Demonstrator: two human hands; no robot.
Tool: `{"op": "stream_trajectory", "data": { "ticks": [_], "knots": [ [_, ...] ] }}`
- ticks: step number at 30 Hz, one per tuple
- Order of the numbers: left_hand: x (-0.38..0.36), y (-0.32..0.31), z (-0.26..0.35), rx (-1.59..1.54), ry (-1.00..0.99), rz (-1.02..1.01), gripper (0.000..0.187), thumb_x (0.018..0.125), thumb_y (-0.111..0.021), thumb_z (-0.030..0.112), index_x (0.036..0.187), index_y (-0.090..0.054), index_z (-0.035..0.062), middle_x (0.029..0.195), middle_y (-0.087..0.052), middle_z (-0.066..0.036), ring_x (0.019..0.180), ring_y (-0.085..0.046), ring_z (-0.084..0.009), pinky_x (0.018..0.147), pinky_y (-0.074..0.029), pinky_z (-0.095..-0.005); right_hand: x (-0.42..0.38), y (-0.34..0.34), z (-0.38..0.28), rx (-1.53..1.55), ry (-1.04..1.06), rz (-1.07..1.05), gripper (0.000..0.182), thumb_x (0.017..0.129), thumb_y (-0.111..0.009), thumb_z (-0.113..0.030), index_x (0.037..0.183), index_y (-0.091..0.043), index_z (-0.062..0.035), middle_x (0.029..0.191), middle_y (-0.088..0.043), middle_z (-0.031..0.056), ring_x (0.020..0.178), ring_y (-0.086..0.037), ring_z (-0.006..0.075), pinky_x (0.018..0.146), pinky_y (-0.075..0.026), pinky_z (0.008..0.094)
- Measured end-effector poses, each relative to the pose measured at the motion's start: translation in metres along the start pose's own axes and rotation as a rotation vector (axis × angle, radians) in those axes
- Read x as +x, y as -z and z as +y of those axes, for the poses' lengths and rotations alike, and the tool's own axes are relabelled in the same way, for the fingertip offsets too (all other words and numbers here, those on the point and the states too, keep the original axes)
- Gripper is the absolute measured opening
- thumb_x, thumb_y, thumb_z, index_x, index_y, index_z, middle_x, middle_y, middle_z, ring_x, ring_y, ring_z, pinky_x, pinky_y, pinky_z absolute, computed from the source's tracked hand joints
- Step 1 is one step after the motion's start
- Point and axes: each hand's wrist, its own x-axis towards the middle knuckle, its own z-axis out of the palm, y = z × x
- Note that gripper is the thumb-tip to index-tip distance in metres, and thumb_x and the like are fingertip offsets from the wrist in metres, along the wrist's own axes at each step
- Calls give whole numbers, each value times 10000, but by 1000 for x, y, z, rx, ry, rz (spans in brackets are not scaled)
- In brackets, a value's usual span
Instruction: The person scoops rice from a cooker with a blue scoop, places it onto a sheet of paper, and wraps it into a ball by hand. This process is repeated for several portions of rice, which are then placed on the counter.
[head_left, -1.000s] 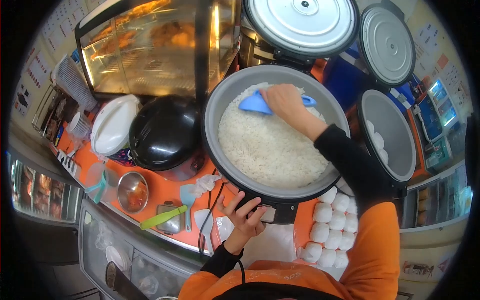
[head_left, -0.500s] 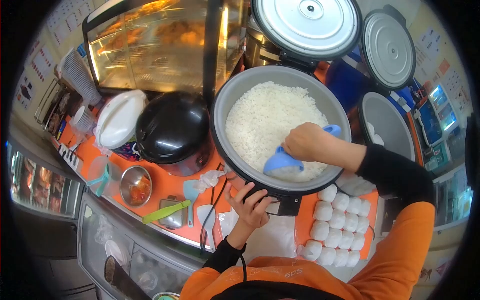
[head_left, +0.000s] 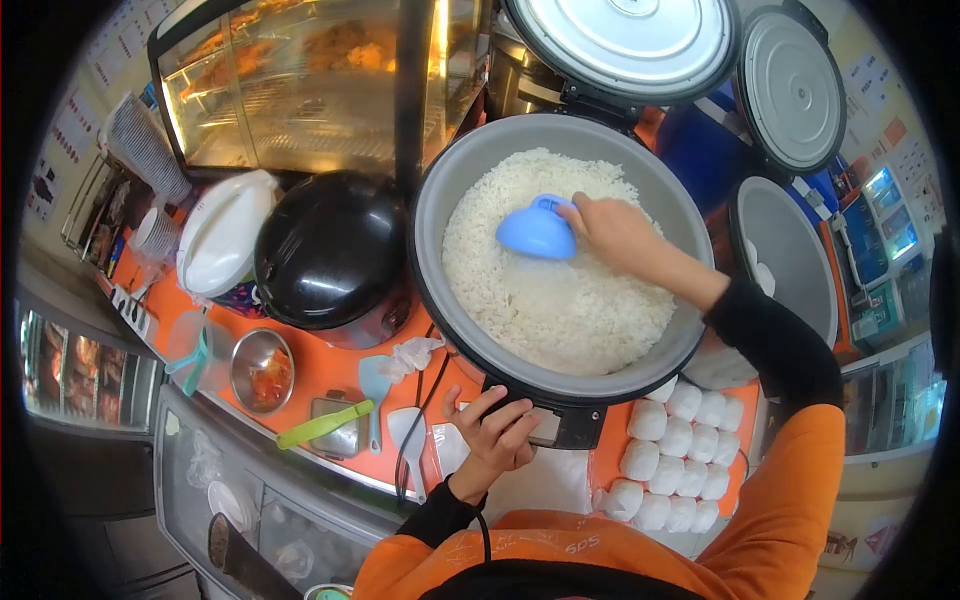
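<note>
My right hand [head_left: 605, 228] grips the handle of a blue scoop [head_left: 538, 232], which is turned bowl-down over the cooked white rice [head_left: 580, 320]. The rice lies in a large rice cooker [head_left: 440, 240] whose lid [head_left: 630, 45] stands raised behind it. My left hand [head_left: 494, 437] rests against the cooker's front by its latch panel, fingers spread, holding nothing. To the right of that panel, several white rice balls [head_left: 675, 437], apparently wrapped, sit in rows on the orange counter.
Left of the cooker stand a black-lidded pot [head_left: 330, 250], a white-lidded container [head_left: 228, 230] and a steel bowl [head_left: 262, 372] of food. Green tongs [head_left: 325, 424] and a white spatula [head_left: 408, 440] lie nearer. A second open cooker [head_left: 790, 260] is at the right.
My right hand has moved the scoop away from the cooker's near side toward the middle-back of the rice and turned it over. My left hand stays at the cooker's front.
</note>
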Motion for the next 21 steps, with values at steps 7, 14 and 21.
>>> {"op": "stream_trajectory", "data": {
  "ticks": [7, 14, 21],
  "knots": [
    [1, -1, -1, 22, -4, 4, 162, 802, -421, 103, 854, -537, 203, 884, -580, 45, 1011, -497, -193, 1029, -193, -526, -22, 9, -22, -24, -146, -455, 598, 948, -298, -409, 765, -647, 40, 771, -627, 247, 736, -615, 394, 731, -477, 459],
    [4, 0, 0, 55, -16, -5, 150, 812, -417, 116, 851, -527, 210, 917, -570, 42, 1035, -480, -208, 1017, -197, -551, -61, 56, -48, 17, -127, -584, 633, 961, -284, -415, 713, -613, 66, 684, -595, 252, 651, -585, 409, 655, -457, 459],
    [5, 0, 3, 22, 12, -6, 147, 805, -419, 103, 856, -511, 206, 938, -570, 38, 1046, -472, -217, 1020, -188, -534, -65, 57, -43, 155, -193, -683, 631, 959, -268, -419, 811, -617, 84, 783, -615, 258, 744, -608, 378, 721, -458, 438]
  ]
}}
